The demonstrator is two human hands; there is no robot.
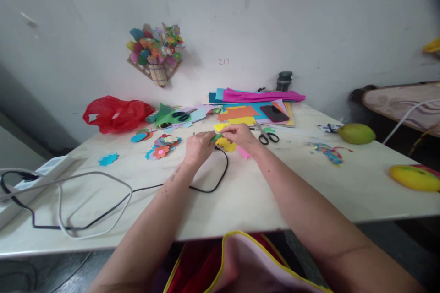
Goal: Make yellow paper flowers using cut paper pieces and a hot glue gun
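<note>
A small green paper piece (216,138) shows between my two hands above the table. My left hand (199,147) is closed on it, its fingers curled to the right. At the piece's right end, the fingers of my right hand (239,136) are pinched together; the fingertips partly hide what they grip. Yellow paper (227,145) lies just under and behind the hands. Black-handled scissors (268,137) rest right of my right hand, and a pink paper strip (244,153) lies beneath its wrist. Stacked paper flowers (161,150) sit left of my left hand.
A black cable (220,181) loops below the hands toward a white power strip (51,171). Coloured sheets (240,112) and a phone (275,113) lie at the back. A red plastic bag (115,114) is at left, and a green mango (356,133) at right.
</note>
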